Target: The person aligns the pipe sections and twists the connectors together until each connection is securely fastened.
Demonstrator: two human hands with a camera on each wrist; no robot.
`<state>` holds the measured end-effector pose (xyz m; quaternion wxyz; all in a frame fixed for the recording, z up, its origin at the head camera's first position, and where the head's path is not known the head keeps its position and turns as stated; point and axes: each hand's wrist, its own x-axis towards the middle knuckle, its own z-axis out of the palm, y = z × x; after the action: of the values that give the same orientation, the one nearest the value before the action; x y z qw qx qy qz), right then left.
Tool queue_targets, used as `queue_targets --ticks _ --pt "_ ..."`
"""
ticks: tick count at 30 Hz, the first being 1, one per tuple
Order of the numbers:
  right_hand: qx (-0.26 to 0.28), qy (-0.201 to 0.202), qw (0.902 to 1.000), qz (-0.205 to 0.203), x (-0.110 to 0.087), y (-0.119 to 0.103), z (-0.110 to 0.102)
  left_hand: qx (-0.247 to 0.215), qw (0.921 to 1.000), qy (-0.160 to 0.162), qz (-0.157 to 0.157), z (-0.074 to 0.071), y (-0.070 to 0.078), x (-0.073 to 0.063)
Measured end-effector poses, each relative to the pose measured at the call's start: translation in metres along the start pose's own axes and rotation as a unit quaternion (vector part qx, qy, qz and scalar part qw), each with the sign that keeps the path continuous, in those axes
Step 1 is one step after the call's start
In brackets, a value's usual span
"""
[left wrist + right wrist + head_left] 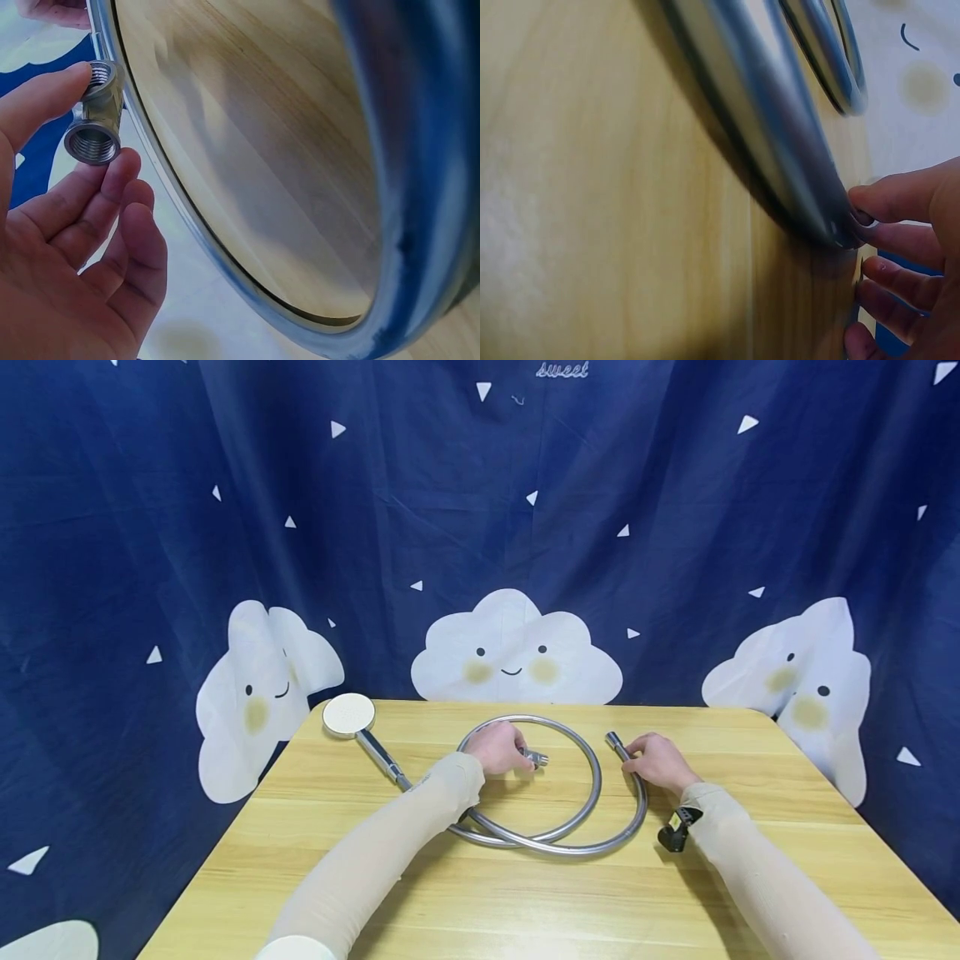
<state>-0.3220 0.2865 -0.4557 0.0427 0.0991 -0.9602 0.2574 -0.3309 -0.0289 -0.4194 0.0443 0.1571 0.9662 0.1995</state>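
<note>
Left hand (pixel 498 749) pinching a short silver metal threaded pipe fitting (pixel 101 112), right hand (pixel 660 762) gripping a glossy grey metal shower hose (pixel 596 777) near its tip.
Seen from the head, the fitting sits inside the hose's loop, one end pointing right, its round mouths ribbed with thread; right of the loop, the hose's cylindrical free end (pixel 613 740) points away from the person, slanting left.

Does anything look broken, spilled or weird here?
Nothing stands out: I see no spill or damage. The metal hose crosses over itself on the table, but bendy hoses often do that. The left hand holds a metal fitting; the right hand pinches the hose.
</note>
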Motion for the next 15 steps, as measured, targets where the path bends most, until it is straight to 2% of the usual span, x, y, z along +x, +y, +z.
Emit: queue_targets --ticks 8,15 --pt "0.015 -0.007 0.9998 0.013 -0.002 -0.006 0.0 -0.004 1.0 0.006 0.003 -0.002 -0.003 -0.001" --pt "0.068 -0.016 0.9965 0.046 -0.001 -0.011 0.0 -0.021 0.9998 0.003 0.002 -0.005 -0.005 -0.003"
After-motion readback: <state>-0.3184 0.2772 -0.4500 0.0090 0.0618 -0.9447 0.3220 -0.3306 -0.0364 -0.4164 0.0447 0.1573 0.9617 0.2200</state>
